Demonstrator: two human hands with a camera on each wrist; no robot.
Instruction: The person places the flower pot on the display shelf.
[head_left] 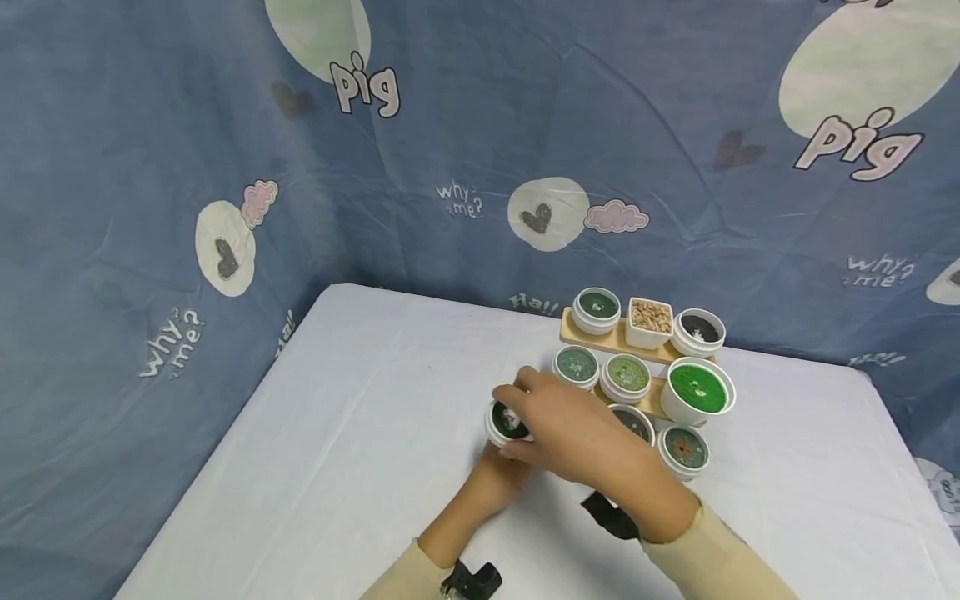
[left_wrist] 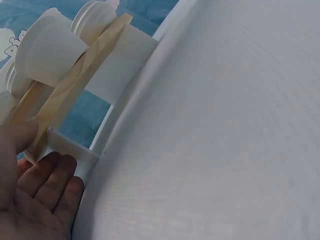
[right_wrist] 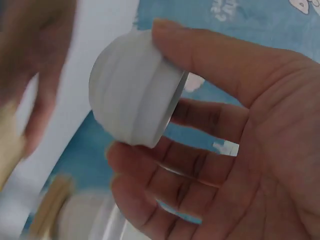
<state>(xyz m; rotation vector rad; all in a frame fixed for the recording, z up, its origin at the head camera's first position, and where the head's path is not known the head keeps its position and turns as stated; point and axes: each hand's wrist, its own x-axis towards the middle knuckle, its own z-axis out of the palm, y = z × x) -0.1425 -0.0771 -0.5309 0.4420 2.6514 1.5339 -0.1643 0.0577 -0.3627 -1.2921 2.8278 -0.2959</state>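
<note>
My right hand [head_left: 581, 433] grips a small round white pot [head_left: 510, 422] with a dark green filling by its rim. In the right wrist view the pot's ridged side [right_wrist: 132, 92] shows between thumb and fingers. Below and left of it, my left hand [head_left: 504, 479] is partly hidden by the right one. The left wrist view shows its thumb [left_wrist: 22, 135] on the end of a wooden board [left_wrist: 75, 82], with the fingers curled beneath. This board belongs to a tiered stand bearing white pots; the right arm covers part of its lowest tier in the head view.
On the stand's back tier are a dark green pot [head_left: 599, 305], a square pot of tan bits [head_left: 649, 320] and a black-filled pot [head_left: 698, 330]. A larger bright green cup [head_left: 698, 390] sits right on the middle tier. A patterned blue cloth [head_left: 450, 133] hangs behind the white table [head_left: 337, 400].
</note>
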